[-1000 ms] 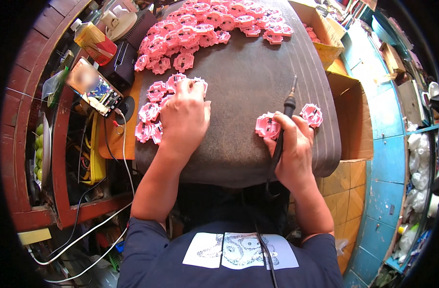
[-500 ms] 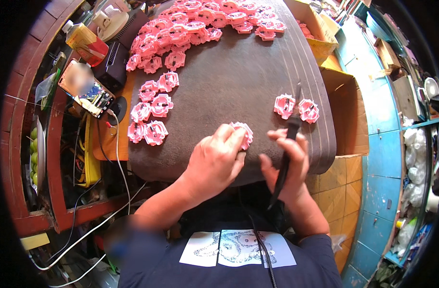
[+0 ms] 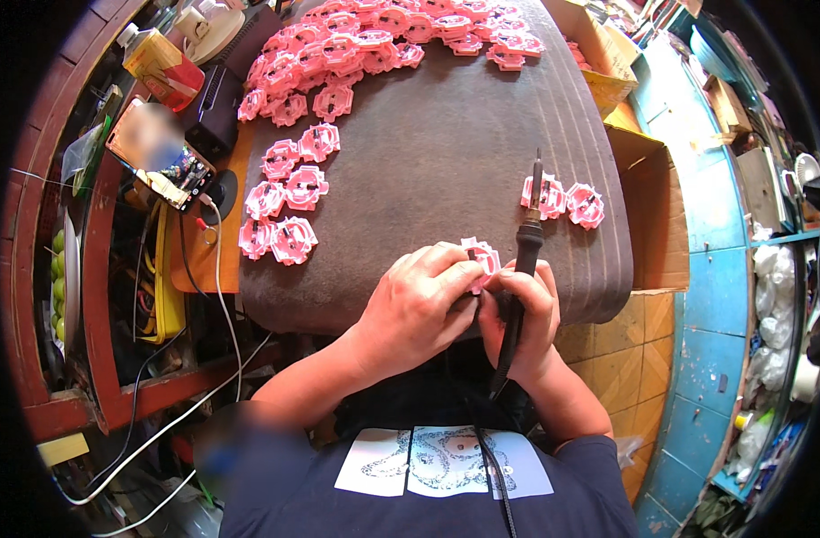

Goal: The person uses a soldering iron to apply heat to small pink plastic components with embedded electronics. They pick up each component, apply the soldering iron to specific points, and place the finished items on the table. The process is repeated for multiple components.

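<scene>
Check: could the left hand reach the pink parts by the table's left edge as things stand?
Probably yes: only brown tabletop shows between the left hand and those pink parts, though it's holding another pink part.

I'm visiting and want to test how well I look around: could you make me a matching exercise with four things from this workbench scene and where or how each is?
Things:
1. Black pen-like tool
2. Heap of pink parts
3. Phone
4. Panelled cabinet

Places and states:
A. Left of the worktop, screen lit
B. Blue, over on the right
C. Held in the person's right grip
D. At the worktop's far end

Right pairs: 1-C, 2-D, 3-A, 4-B
</scene>
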A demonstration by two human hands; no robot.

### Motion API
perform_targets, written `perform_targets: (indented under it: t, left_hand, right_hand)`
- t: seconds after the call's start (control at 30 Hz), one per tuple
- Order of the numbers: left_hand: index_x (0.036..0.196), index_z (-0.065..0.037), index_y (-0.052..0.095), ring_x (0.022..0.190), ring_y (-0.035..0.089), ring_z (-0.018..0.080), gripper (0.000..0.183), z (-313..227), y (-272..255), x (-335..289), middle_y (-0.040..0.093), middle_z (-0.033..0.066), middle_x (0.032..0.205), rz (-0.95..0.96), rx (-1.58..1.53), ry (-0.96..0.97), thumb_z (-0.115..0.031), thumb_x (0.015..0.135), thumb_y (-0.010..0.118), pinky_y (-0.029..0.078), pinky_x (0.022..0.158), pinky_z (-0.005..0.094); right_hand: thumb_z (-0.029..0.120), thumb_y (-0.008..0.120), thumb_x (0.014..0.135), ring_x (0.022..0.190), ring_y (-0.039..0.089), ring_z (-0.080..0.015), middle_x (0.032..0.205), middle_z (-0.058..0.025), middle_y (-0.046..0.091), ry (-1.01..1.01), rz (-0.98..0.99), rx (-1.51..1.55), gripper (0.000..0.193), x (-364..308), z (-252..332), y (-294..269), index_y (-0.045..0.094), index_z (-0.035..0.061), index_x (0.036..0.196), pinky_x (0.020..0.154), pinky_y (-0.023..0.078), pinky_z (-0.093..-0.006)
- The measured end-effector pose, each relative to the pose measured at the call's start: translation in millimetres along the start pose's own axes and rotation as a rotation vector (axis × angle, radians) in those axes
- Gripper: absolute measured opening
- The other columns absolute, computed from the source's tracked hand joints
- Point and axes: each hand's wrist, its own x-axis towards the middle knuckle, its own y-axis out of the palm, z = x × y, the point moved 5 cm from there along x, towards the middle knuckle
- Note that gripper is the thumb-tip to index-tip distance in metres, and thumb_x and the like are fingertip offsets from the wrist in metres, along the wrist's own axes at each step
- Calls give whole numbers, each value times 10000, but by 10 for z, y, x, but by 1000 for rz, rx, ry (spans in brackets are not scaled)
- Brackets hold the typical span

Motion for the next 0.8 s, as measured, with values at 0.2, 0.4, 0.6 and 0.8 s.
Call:
perform_targets:
  t: [0.2,0.4,0.6,0.8]
  left_hand:
    - [1109,-34,733,913,716,307,280,60,74,-55,656,153,1129,-101,-112,-53,24,843,801,596,813,415]
    - [1068,-37,752,914,721,301,228,69,77,-44,678,136,1082,-125,-114,-69,35,854,784,592,806,393]
    - [1055,-32,756,932,726,308,206,109,74,-26,699,135,1076,-112,-141,-99,25,858,776,590,816,391]
    - [1031,-36,752,910,725,319,177,92,90,-11,706,127,1025,-151,-80,-65,4,861,779,586,799,403]
  right_hand:
    - [-126,697,870,903,635,-279,980,-126,700,113,-19,62,481,-25,-23,-14,525,45,1285,824,541,-406]
    - [-112,713,849,782,613,-298,938,-114,690,93,-53,102,498,-27,-70,-3,540,32,1294,726,508,-410]
    - [-102,708,867,774,612,-294,918,-130,699,163,-59,122,468,-17,-69,-6,554,10,1295,719,505,-407]
    - [-107,725,863,834,653,-314,977,-147,719,58,-93,40,484,-30,-37,-36,538,24,1290,759,537,-434]
